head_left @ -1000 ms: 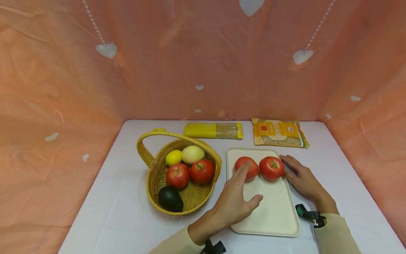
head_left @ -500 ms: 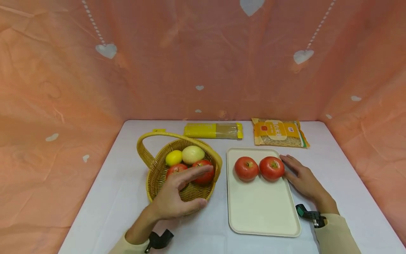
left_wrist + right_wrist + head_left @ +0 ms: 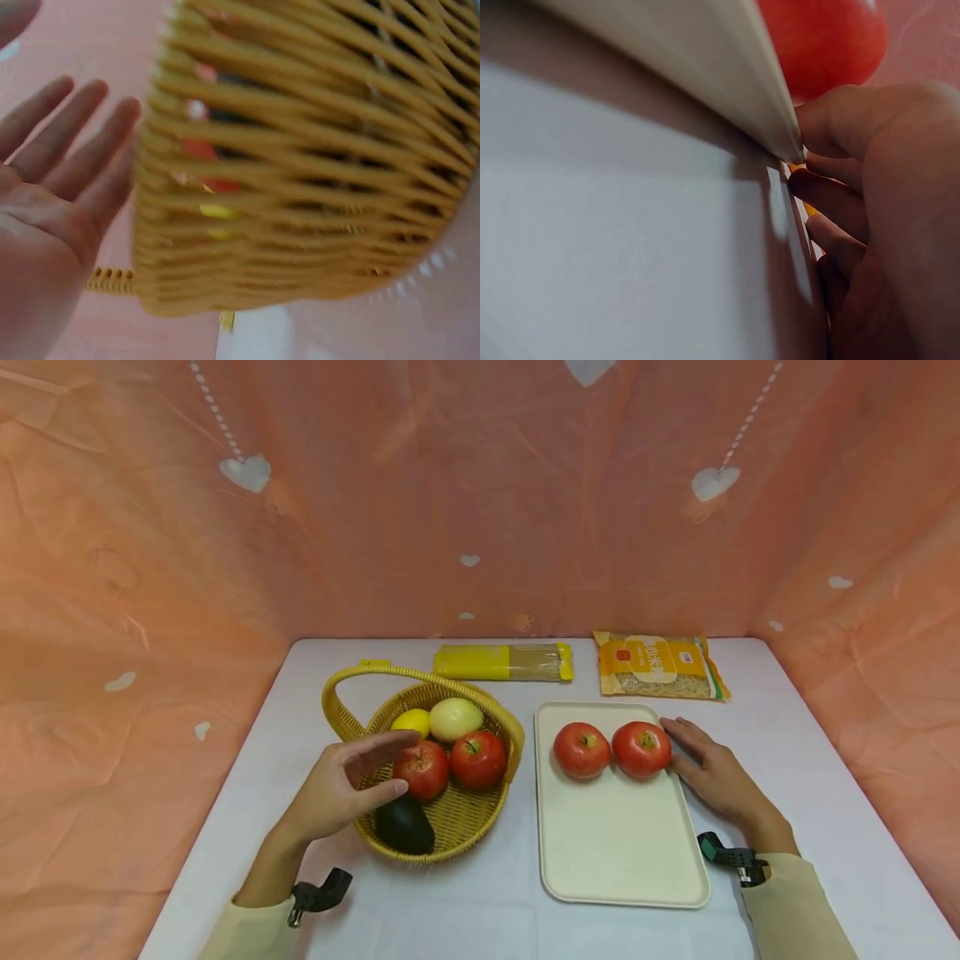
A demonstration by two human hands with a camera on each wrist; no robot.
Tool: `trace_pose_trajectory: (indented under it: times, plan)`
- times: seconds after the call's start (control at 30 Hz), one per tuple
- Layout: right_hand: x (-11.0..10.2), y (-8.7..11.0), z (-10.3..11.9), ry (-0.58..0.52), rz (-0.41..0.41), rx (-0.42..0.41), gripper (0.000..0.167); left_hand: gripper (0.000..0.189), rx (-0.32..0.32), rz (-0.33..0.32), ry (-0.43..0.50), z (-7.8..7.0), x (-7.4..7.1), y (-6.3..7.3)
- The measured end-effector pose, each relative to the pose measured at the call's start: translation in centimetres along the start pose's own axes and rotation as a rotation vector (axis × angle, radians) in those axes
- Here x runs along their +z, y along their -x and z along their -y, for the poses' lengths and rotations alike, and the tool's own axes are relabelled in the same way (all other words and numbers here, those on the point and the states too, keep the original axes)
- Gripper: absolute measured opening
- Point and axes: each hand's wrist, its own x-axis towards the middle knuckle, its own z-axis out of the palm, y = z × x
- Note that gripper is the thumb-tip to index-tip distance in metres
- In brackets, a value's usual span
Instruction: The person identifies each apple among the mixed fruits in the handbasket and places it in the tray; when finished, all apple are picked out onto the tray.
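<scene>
In the head view my left hand (image 3: 330, 789) hangs over the left rim of a yellow wicker basket (image 3: 480, 835), thumb and fingers spread apart with nothing between them. Inside the basket lie a dark avocado (image 3: 405, 827), two red round fruits, one an apple (image 3: 477, 760), a yellow lemon (image 3: 411, 722) and a pale oval fruit (image 3: 456, 719). My right hand (image 3: 716, 785) rests beside a cream tray (image 3: 622, 852), its thumb and fingertips touching the right edge. Two tomatoes (image 3: 582, 750) sit side by side on the tray's far half, the right-hand one close to my thumb.
At the back of the white table (image 3: 255, 810) lie a yellow pack of noodles (image 3: 502, 662) and an orange bag of grain (image 3: 660, 667). A small yellow item (image 3: 375, 663) shows behind the basket handle. A pink curtain (image 3: 480, 510) surrounds the table's back and sides.
My left hand has moved left, from over the tray across the basket to its left rim, uncovering the left tomato. The right hand has stayed at the tray's edge.
</scene>
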Motion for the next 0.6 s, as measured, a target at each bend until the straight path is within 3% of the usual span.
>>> trace_pose_trajectory:
  times: [0.13, 0.27, 0.47, 0.6]
  plan:
    - [-0.1, 0.0, -0.1, -0.003, -0.001, 0.001, 0.067, 0.053, -0.047, -0.028, -0.222, 1.2, 0.3, -0.2]
    - [-0.1, -0.1, -0.1, 0.005, 0.000, 0.005, 0.068, 0.056, -0.069, -0.022, -0.423, 1.5, 0.8, -0.6]
    - [0.0, 0.0, -0.1, 0.009, -0.002, -0.007, 0.068, 0.062, -0.162, 0.030, -0.540, 1.7, 1.4, -1.2]
    - [0.0, -0.1, -0.2, 0.013, -0.008, -0.010, 0.067, 0.067, -0.185, 0.062, -0.618, 1.9, 1.9, -1.7]
